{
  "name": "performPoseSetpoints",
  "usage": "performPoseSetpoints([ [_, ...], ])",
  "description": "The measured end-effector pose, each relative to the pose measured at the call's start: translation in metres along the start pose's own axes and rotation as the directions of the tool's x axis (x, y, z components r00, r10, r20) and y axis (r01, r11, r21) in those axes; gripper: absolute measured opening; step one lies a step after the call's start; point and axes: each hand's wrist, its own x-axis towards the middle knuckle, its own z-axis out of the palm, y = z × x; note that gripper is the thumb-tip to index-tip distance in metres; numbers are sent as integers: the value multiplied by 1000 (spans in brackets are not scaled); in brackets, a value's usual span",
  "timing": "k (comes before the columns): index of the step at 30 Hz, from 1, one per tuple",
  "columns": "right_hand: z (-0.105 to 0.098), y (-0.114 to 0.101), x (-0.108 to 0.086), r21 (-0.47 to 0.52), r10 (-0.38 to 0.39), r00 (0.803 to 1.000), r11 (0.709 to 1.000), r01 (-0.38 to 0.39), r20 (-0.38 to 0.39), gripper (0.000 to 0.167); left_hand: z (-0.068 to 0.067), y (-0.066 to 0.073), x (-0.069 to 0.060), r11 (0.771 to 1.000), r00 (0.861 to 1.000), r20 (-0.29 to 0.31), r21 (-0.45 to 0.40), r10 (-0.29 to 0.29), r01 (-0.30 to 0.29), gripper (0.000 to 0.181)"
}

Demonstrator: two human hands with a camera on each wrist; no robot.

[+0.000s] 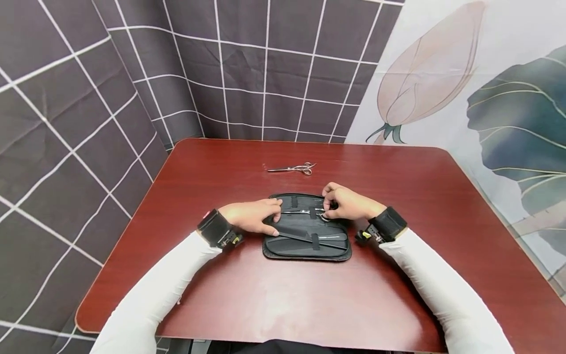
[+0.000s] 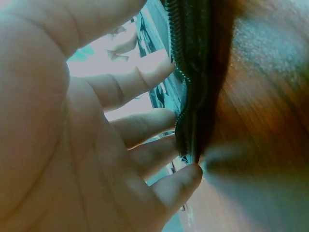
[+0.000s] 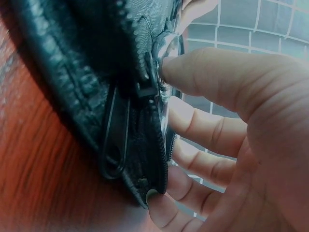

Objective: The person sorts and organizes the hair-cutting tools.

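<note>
Spread across the back and left, dark grey cloth (image 1: 243, 64) with a white grid of lines. In front, reddish-brown glossy tabletop (image 1: 287, 309) with rounded corners. To the right, white wall hanging (image 1: 495, 29) printed with a pink bud and a blue-green leaf. Reaching in from the near side, left sleeve (image 1: 172, 280) and right sleeve (image 1: 446, 285), both white. Around the middle of the tabletop, between both hands, black case (image 1: 283, 254), lying flat and open, with zip teeth along the edge in the wrist views. At the left edge of the case, left hand (image 1: 252, 216), fingers fairly straight and spread, touching the edge rather than curling round anything. At the right edge, right hand (image 1: 349, 204), thumb and forefinger pinching the ring end of the cased scissors, little finger against the rim of the case. On the wrists, black left band (image 1: 216, 227) and black right band (image 1: 388, 223). In the lower half of the case, long dark tool (image 1: 294, 234), tucked under a small strap, too indistinct to name. Beyond the case, flat on the tabletop and well apart from both hands, loose scissors (image 1: 294, 168), silver, rings to the right. In the upper half of the case, cased scissors (image 1: 300, 212), also silver, blades toward the left fingers; contact there impossible to tell. Smallest, dark zip pull (image 3: 116, 140), hanging near the right fingers.
</note>
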Motion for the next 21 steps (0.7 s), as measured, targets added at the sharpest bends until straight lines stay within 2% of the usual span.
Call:
performPoseSetpoints([
  [6, 1, 1, -1, 4, 25, 1000, 1000, -26, 13, 14, 3, 0, 1, 1000, 1000, -23, 12, 11, -10, 31],
  [12, 8, -2, 7, 7, -2, 999, 1000, 2, 35, 15, 9, -1, -7, 999, 999, -40, 18, -27, 28, 32],
  [18, 2, 2, 2, -6, 15, 1000, 1000, -15, 7, 15, -1, 5, 5, 997, 999, -47, 77, -8, 12, 33],
  [21, 3, 3, 0, 2, 19, 1000, 1000, -19, 4, 15, -2, 6, 8, 995, 999, -53, 98, 11, -6, 34],
])
